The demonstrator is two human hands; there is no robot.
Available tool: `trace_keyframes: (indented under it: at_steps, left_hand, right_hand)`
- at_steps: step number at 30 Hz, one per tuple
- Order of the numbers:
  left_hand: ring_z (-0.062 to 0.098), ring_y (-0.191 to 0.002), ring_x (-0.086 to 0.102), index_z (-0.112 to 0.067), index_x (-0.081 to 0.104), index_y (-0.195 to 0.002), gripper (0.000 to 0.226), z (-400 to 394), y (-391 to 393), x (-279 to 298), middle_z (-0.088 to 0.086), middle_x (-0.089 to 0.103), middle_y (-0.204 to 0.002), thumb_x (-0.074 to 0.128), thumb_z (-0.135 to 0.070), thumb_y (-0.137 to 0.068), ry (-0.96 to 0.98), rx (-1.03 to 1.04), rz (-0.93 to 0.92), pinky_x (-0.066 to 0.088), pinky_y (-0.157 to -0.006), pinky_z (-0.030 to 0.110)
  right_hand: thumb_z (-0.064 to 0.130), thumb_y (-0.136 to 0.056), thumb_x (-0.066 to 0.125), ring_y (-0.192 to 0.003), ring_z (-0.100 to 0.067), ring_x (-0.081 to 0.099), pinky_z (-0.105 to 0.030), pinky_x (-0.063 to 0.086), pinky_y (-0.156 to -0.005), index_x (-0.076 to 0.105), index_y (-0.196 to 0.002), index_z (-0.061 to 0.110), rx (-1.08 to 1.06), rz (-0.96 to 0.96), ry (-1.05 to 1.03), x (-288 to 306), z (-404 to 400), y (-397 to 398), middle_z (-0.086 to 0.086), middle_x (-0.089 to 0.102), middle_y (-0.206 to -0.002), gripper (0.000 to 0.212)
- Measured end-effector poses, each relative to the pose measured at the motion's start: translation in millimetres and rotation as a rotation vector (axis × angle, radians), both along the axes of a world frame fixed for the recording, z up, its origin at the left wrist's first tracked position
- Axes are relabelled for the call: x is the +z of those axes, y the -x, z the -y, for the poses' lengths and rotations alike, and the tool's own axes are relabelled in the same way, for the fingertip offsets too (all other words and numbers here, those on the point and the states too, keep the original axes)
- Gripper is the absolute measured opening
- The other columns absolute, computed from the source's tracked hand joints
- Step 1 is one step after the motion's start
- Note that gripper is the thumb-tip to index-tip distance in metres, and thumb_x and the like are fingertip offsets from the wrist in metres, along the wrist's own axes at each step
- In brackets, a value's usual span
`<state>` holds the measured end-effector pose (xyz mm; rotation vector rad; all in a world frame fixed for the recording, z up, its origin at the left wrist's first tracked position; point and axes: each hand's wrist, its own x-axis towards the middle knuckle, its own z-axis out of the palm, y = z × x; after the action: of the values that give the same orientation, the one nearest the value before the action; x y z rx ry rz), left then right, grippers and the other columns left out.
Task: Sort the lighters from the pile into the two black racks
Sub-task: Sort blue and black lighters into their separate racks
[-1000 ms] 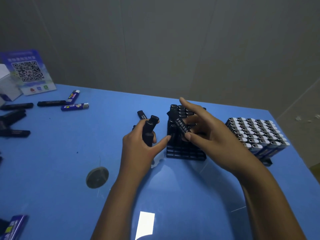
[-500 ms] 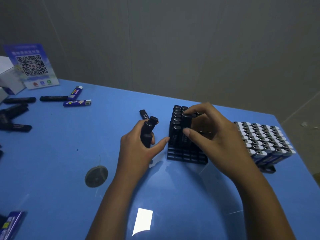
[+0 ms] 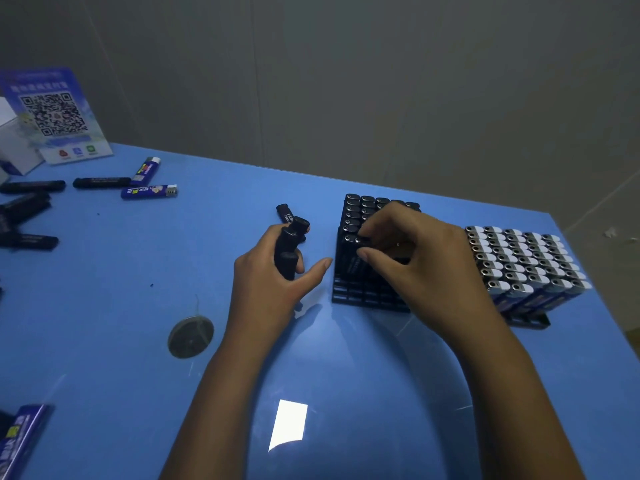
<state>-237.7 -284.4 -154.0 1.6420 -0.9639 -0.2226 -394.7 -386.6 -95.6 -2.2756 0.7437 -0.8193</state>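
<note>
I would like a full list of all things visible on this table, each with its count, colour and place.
Near rack: one, black, centre, partly filled with black lighters.
Far rack: one, black, right, full of blue lighters with silver tops.
Loose black lighters: several, far left.
Loose blue lighters: two, far left.
QR sign: one, blue, back left.
White box: one, behind the sign.
Round disc: one, grey, near left.
Left hand: grips black lighters.
Right hand: pinches a black lighter at the near rack.
</note>
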Motion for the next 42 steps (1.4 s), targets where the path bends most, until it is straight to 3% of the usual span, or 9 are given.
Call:
trace_keyframes:
  at_steps: [6, 12, 17, 20, 23, 29, 35, 38, 42]
  left_hand:
    - [0.013, -0.055, 0.053, -0.025, 0.057, -0.095, 0.032, 0.4, -0.3, -1.1, 0.0, 0.058, -0.065, 0.084, -0.024, -0.079, 0.001, 0.005, 0.006, 0.04, -0.051, 0.008]
    - [0.015, -0.053, 0.053, -0.017, 0.062, -0.101, 0.031, 1.0, -0.8, -1.7, -0.002, 0.057, -0.065, 0.083, -0.023, -0.08, 0.008, -0.006, 0.007, 0.04, -0.05, 0.009]
    - [0.014, -0.055, 0.054, -0.018, 0.065, -0.108, 0.033, 2.0, 0.0, -1.2, -0.007, 0.056, -0.063, 0.082, -0.023, -0.08, 0.031, -0.007, 0.024, 0.042, -0.057, 0.01]
    - [0.009, -0.059, 0.054, -0.02, 0.065, -0.111, 0.034, 3.0, 1.7, -0.5, -0.011, 0.055, -0.061, 0.081, -0.024, -0.081, 0.053, -0.023, 0.016, 0.044, -0.066, 0.013]
    - [0.011, -0.063, 0.057, -0.021, 0.065, -0.113, 0.035, 3.1, 4.8, 1.2, -0.012, 0.056, -0.063, 0.08, -0.025, -0.081, 0.062, -0.058, 0.019, 0.046, -0.07, 0.015]
    - [0.012, -0.064, 0.059, -0.025, 0.065, -0.109, 0.032, 2.8, 8.8, 3.3, -0.01, 0.058, -0.063, 0.08, -0.019, -0.081, 0.069, -0.069, 0.082, 0.047, -0.068, 0.02]
    - [-0.001, -0.066, 0.06, -0.026, 0.063, -0.108, 0.037, 4.0, 12.6, 4.9, -0.02, 0.057, -0.066, 0.078, -0.011, -0.078, 0.082, -0.082, 0.186, 0.04, -0.067, 0.004]
    - [-0.007, -0.069, 0.06, -0.023, 0.064, -0.108, 0.036, 3.9, 13.6, 4.3, -0.025, 0.057, -0.07, 0.078, -0.01, -0.077, 0.077, -0.096, 0.213, 0.04, -0.068, 0.003]
    - [-0.003, -0.07, 0.062, -0.021, 0.066, -0.112, 0.038, 2.7, 13.2, 4.4, -0.026, 0.058, -0.07, 0.079, -0.009, -0.078, 0.062, -0.092, 0.231, 0.041, -0.07, 0.004]
  right_hand:
    - [0.013, -0.079, 0.081, -0.076, -0.006, 0.065, -0.036, 0.055, -0.071, 0.068, -0.085, 0.022, -0.04, -0.098, 0.119, -8.3, 1.1, -5.4, 0.014, 0.068, -0.081, 0.017]
    - [0.009, -0.078, 0.08, -0.071, -0.011, 0.062, -0.039, 0.055, -0.067, 0.066, -0.082, 0.02, -0.031, -0.149, 0.193, -12.9, 2.3, -10.2, 0.01, 0.063, -0.08, 0.018]
    - [0.013, -0.083, 0.078, -0.07, -0.008, 0.049, -0.029, 0.047, -0.063, 0.067, -0.088, 0.022, -0.049, -0.214, 0.294, -10.5, -0.5, -10.7, 0.011, 0.054, -0.088, 0.015]
    - [0.018, -0.085, 0.078, -0.073, -0.003, 0.052, -0.012, 0.039, -0.065, 0.07, -0.089, 0.022, -0.054, -0.192, 0.216, -7.6, -1.5, -9.0, 0.012, 0.055, -0.09, 0.01]
    - [0.02, -0.086, 0.077, -0.081, 0.002, 0.056, -0.007, 0.038, -0.071, 0.073, -0.093, 0.023, -0.054, -0.079, 0.132, -2.3, -4.7, -10.3, 0.015, 0.06, -0.088, 0.008]
    - [0.014, -0.088, 0.075, -0.085, -0.003, 0.066, -0.009, 0.044, -0.074, 0.075, -0.104, 0.018, 0.025, 0.139, -0.122, 8.1, -16.9, -16.2, 0.01, 0.071, -0.094, 0.017]
    - [0.016, -0.088, 0.076, -0.087, -0.009, 0.067, -0.014, 0.049, -0.074, 0.075, -0.102, 0.021, 0.037, 0.114, -0.125, 7.3, -18.1, -17.9, 0.01, 0.071, -0.094, 0.015]
    - [0.017, -0.088, 0.076, -0.085, -0.011, 0.067, -0.015, 0.049, -0.074, 0.075, -0.097, 0.023, 0.051, 0.089, -0.124, 6.7, -18.1, -17.6, 0.007, 0.071, -0.089, 0.011]
    - [0.018, -0.09, 0.073, -0.08, -0.01, 0.064, -0.013, 0.045, -0.069, 0.072, -0.094, 0.023, 0.063, 0.07, -0.145, 7.0, -14.5, -14.3, 0.006, 0.068, -0.083, 0.006]
